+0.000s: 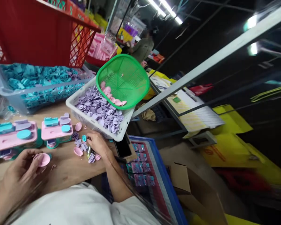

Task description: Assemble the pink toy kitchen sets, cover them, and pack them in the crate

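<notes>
My left hand (25,170) is closed on a pink oval plastic piece (45,159), held between thumb and fingers above the wooden tabletop (67,173). My right hand (97,142) reaches into a loose pile of small parts, its fingertips drawn together beside a small teal oval piece (84,138). Whether they grip that piece is unclear. Around it lie purple clips (81,145), another pink oval piece (78,151) and a second one (78,126). Beyond my left hand stand two pink-and-teal plastic toy assemblies, a nearer one (11,140) and another (56,131).
A white basket (93,126) of purple parts carries a tilted green basket (131,104) with pink pieces. Behind are a bin (44,90) of teal parts and a red crate (42,34). A phone (123,147) lies at the table's right; a blue-edged tray (162,178) sits lower.
</notes>
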A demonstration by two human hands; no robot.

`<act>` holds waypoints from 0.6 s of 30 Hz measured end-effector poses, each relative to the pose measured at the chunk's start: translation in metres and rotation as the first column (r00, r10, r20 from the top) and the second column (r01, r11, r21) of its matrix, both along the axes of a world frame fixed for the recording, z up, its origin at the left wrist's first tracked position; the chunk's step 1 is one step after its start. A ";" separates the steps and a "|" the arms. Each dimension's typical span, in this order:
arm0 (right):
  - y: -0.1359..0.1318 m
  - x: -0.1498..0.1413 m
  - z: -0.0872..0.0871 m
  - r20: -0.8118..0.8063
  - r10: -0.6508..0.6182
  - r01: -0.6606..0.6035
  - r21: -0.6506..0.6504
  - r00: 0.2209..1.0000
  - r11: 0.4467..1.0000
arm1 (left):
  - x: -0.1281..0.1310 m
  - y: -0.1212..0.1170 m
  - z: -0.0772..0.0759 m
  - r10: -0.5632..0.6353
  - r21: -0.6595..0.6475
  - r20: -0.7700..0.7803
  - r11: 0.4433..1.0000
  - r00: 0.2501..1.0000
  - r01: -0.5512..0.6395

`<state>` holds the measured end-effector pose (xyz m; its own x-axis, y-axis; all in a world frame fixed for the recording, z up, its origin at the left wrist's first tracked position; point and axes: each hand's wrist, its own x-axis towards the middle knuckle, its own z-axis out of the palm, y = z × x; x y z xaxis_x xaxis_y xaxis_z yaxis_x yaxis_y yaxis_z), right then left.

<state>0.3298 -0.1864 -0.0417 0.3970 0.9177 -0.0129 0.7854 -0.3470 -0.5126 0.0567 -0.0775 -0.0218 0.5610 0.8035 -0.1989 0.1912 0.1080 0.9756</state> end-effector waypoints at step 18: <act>-0.009 -0.108 -0.007 -0.142 0.326 -0.278 0.279 0.935 0.919 | -0.003 -0.008 0.016 0.234 -0.414 0.050 0.890 0.971 -0.193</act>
